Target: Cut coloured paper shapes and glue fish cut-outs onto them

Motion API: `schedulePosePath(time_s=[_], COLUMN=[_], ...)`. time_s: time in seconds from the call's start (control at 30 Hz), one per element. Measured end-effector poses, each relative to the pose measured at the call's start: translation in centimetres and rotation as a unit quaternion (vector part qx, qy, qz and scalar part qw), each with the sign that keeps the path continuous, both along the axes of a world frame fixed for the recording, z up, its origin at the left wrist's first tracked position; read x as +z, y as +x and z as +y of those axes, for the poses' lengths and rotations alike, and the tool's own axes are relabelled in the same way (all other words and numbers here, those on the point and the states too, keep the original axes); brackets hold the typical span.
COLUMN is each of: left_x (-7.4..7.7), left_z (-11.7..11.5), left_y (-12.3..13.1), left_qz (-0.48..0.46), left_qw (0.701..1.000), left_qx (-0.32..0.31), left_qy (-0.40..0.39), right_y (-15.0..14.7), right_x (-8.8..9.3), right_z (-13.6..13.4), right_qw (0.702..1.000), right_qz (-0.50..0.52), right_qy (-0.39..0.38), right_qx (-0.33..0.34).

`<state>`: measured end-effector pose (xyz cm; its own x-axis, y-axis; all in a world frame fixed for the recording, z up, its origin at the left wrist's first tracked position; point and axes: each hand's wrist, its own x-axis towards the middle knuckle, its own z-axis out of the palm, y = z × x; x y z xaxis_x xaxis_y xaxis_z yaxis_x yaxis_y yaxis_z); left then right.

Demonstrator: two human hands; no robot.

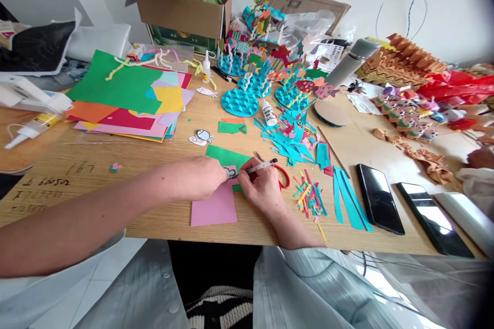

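Wooden table (96, 151), pink paper (214, 212), white pen (260, 166)

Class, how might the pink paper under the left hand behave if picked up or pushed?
The pink paper looks thin, so it is probably light and would likely bend if lifted by one corner. Lying flat, it should probably slide rather than tip, though the left hand over it might hold it back.

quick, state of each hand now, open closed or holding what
Left hand: fingers at the small paper cutout over pink paper; grip can't be told.
Right hand: closed, holding a pen.
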<state>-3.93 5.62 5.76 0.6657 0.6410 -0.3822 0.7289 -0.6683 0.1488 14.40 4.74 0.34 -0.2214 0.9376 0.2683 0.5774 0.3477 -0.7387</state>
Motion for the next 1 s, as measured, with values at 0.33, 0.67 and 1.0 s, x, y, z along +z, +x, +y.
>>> schedulePosePath(time_s=[0.33, 0.67, 1.0], left_x=[0.0, -2.8, -6.8], left_z=[-1.0, -6.5, -8.9], left_y=[1.2, 4.6, 7.4], left_qz=[0.025, -0.070, -0.087], left_qw=[0.998, 0.962, 0.882], left_qx=[0.041, 0.187, 0.319], left_qy=[0.029, 0.187, 0.335], right_y=[0.1, 0.3, -4.7], right_x=[-0.1, 4.9, 2.5], right_z=[-0.3, 0.9, 3.6], right_qw=[0.996, 0.967, 0.948], right_qz=[0.083, 0.227, 0.187], right_qy=[0.006, -0.089, -0.216], right_qx=[-0.018, 0.075, 0.141])
